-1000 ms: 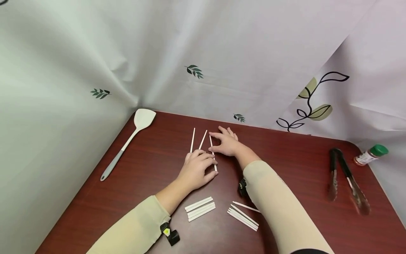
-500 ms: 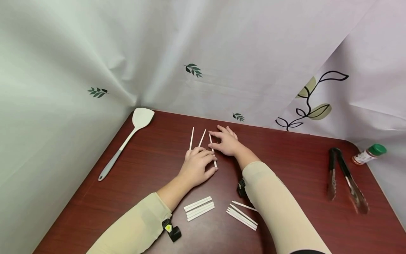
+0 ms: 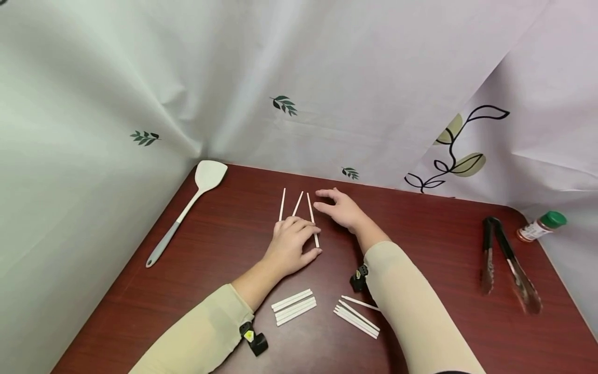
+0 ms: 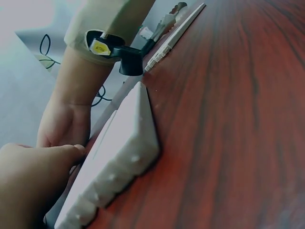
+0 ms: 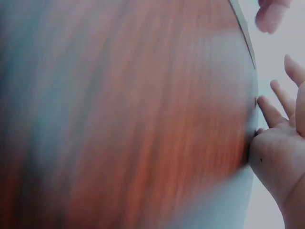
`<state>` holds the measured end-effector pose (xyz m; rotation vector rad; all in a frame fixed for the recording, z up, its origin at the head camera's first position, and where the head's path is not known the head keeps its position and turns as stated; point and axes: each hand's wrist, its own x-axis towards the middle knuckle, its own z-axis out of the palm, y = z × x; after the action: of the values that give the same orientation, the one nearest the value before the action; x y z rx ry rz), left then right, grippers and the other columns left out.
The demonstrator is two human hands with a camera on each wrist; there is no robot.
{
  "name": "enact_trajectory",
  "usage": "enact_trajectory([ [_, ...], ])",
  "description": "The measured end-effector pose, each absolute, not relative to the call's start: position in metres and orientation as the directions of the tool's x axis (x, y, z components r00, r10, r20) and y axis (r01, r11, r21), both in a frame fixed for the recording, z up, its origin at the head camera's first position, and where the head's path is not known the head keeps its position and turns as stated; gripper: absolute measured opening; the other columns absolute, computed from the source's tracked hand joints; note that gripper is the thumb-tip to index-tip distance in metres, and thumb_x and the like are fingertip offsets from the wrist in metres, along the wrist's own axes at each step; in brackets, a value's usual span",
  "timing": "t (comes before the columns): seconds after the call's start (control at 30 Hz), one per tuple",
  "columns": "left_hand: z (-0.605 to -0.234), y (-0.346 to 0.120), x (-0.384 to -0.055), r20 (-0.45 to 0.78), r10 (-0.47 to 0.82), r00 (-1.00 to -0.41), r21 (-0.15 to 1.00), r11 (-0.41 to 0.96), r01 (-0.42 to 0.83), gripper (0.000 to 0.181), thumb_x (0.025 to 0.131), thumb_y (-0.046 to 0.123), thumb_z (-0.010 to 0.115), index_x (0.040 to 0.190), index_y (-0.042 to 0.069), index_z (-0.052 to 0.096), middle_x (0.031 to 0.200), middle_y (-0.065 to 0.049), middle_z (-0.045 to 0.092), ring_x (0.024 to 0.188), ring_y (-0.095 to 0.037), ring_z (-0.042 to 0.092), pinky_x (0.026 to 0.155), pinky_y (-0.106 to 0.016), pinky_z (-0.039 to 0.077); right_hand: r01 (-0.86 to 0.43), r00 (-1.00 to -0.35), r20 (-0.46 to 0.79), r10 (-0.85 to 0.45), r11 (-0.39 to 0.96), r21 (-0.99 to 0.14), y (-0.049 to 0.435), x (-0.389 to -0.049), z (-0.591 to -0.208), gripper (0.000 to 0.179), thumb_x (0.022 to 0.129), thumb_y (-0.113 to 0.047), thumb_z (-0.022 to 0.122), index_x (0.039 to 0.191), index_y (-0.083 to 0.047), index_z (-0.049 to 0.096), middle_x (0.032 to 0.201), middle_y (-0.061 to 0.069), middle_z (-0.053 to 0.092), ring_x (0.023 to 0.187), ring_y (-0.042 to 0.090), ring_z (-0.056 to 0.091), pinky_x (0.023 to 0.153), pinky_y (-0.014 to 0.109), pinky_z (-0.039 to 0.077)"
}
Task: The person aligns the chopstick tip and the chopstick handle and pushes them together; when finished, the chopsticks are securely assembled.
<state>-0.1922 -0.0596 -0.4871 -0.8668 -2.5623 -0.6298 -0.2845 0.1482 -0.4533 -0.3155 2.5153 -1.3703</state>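
Note:
Three thin white sticks stand out on the dark red table [image 3: 243, 223]: a left stick [image 3: 282, 204], a slanted middle stick [image 3: 298, 203] and a right stick [image 3: 310, 208]. My left hand [image 3: 290, 246] lies over the lower ends of the left and middle ones, hiding them. Its forefinger and thumb touch the lower part of the right stick. Just right of that stick's upper end is my right hand [image 3: 343, 209], apart from it, fingers extended and holding nothing. Nearer to me lie a row of white sticks [image 3: 294, 307] and a looser group of sticks [image 3: 357, 318].
A white spatula with a grey handle [image 3: 187, 208] lies at the left table edge. On the right are metal tongs with black handles [image 3: 506, 254] and a green-capped bottle [image 3: 542, 227] on its side. A pale curtain [image 3: 327, 78] hangs behind the table.
My right hand has let go of the right stick's upper end and shifted slightly right. My left hand and the sticks have hardly moved.

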Motion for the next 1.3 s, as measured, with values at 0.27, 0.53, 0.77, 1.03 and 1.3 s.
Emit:
enact_trajectory([
  [0.27,-0.488,-0.056,-0.189,0.49,0.487,-0.723,0.338,0.659,0.672,0.037,0.089,0.035,0.085,0.122,0.019,0.077,0.122,0.003,0.072,0.119,-0.022,0.058,0.094,-0.048,0.043,-0.109,-0.96,-0.007,-0.279,0.396,-0.912,0.171,-0.278,-0.462,0.038,0.104,-0.02,0.072,0.14,-0.007,0.07,0.155,0.007,0.058,0.161,0.025,0.022,0.129,0.049,0.018],
  [0.53,-0.485,-0.067,-0.18,0.515,0.496,-0.7,0.371,0.607,0.703,0.026,0.091,0.024,0.083,0.115,0.017,0.078,0.117,0.003,0.072,0.114,-0.021,0.06,0.093,-0.048,0.047,-0.173,-0.952,0.061,-0.299,0.363,-0.916,0.19,-0.267,-0.465,0.032,0.102,-0.014,0.074,0.131,-0.001,0.074,0.151,0.013,0.061,0.16,0.03,0.026,0.128,0.053,0.019],
  [0.77,-0.487,-0.091,-0.164,0.535,0.532,-0.656,0.381,0.541,0.749,0.02,0.092,0.021,0.082,0.111,0.015,0.077,0.113,0.003,0.072,0.11,-0.019,0.065,0.101,-0.044,0.049,-0.193,-0.959,0.107,-0.264,0.324,-0.926,0.215,-0.245,-0.47,0.025,0.1,-0.007,0.075,0.123,0.003,0.077,0.145,0.018,0.064,0.158,0.031,0.032,0.127,0.052,0.021],
  [1.03,-0.49,-0.111,-0.148,0.547,0.562,-0.62,0.402,0.474,0.784,0.018,0.09,0.018,0.083,0.108,0.015,0.078,0.109,0.007,0.072,0.104,-0.015,0.066,0.095,-0.036,0.052,-0.309,-0.946,0.247,-0.211,0.348,-0.885,0.228,-0.214,-0.483,0.014,0.096,-0.009,0.08,0.109,-0.003,0.082,0.125,0.014,0.074,0.144,0.032,0.052,0.121,0.035,0.033],
  [1.3,-0.491,-0.114,-0.135,0.535,0.627,-0.567,0.396,0.407,0.823,0.017,0.088,0.026,0.085,0.103,0.02,0.079,0.108,0.01,0.071,0.102,-0.01,0.063,0.093,-0.038,0.05,-0.41,-0.912,0.351,-0.214,0.403,-0.819,0.233,-0.181,-0.486,0.012,0.091,-0.003,0.082,0.101,-0.011,0.083,0.111,0.007,0.077,0.125,0.034,0.064,0.107,0.018,0.041],
])
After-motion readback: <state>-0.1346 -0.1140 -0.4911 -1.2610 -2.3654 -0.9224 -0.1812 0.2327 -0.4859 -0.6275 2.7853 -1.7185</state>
